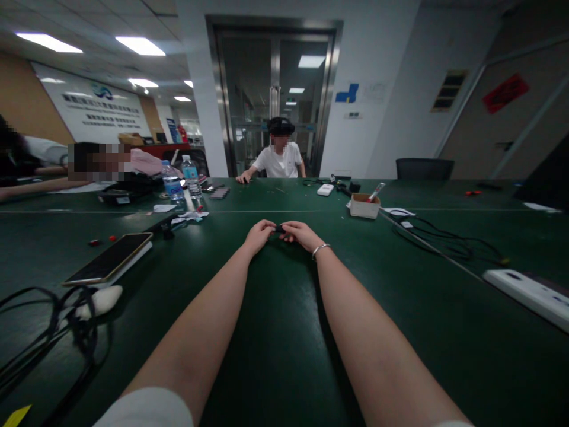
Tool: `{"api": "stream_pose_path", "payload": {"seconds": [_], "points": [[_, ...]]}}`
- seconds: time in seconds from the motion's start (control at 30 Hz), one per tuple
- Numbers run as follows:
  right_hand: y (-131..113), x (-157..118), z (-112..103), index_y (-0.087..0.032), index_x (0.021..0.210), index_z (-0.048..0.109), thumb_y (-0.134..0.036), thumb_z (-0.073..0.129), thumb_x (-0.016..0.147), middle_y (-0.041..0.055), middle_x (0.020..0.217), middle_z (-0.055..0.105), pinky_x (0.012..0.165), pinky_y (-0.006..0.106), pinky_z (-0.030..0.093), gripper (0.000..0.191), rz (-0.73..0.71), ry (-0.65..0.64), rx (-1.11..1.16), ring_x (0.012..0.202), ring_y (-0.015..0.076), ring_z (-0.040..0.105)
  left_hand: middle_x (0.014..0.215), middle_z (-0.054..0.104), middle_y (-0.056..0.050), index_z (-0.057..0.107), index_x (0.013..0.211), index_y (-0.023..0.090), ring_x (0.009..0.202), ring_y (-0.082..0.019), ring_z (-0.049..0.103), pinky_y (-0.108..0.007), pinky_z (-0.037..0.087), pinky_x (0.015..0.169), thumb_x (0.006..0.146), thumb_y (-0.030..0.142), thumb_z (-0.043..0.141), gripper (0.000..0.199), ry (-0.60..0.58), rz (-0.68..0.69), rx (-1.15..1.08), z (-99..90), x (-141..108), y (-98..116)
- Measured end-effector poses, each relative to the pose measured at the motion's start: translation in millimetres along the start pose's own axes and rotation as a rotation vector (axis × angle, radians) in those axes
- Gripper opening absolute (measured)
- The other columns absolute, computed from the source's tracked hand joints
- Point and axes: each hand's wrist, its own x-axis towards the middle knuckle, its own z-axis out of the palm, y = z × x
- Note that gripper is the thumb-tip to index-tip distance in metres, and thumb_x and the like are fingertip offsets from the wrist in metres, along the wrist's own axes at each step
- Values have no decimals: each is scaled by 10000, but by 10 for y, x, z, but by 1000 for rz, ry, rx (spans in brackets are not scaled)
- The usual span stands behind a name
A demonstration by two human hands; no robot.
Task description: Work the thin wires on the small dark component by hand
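Both my arms reach forward over the dark green table (275,320). Between my hands is a small black object (279,229), too small and too covered by fingers for its kind to show. My left hand (259,235) pinches its left end. On the other end, my right hand (303,235) is closed, thumb and forefinger together and the other fingers curled below. A silver bangle (320,251) circles my right wrist. The object is held just above or on the tabletop; which one, I cannot tell.
Left of my arms lie a phone (111,258), a white mouse-like object (101,300) and black cables (53,332). Water bottles (191,178) stand farther back. A small box (364,206) and a power strip (528,293) are rightward. Across sits a person (282,157) wearing a headset.
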Motion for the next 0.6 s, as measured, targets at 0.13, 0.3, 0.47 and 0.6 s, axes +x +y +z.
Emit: {"api": "stream_pose_path", "payload": {"seconds": [0.13, 0.3, 0.47, 0.6], "points": [[0, 2, -2, -109, 958, 662, -183, 596, 860, 37, 644, 683, 477, 143, 430, 140, 4, -5, 3, 467, 54, 523, 670, 581, -9, 622, 884, 163, 580, -110, 503, -223, 391, 538, 822, 344, 472, 243, -16, 10, -16, 0, 7, -21], [2, 3, -3, -111, 957, 660, -188, 603, 854, 31, 635, 676, 472, 146, 430, 141, -3, -5, 5, 468, 57, 523, 713, 601, -14, 625, 887, 165, 597, -109, 510, -223, 390, 543, 793, 316, 516, 208, -8, 15, -16, -4, 3, -27], [-3, -6, 3, -110, 957, 660, -184, 596, 857, 33, 637, 679, 473, 144, 432, 140, -6, -5, 5, 473, 57, 526, 632, 562, 2, 631, 879, 163, 559, -107, 493, -228, 379, 539, 818, 339, 493, 233, -22, 24, 12, -7, -1, -21], [-8, -8, 5, -108, 951, 660, -184, 604, 853, 32, 633, 678, 473, 142, 431, 136, -1, -2, 7, 462, 53, 520, 691, 597, -7, 628, 886, 159, 575, -101, 503, -223, 385, 547, 827, 339, 491, 234, -21, 22, -8, -1, 19, -47]]}}
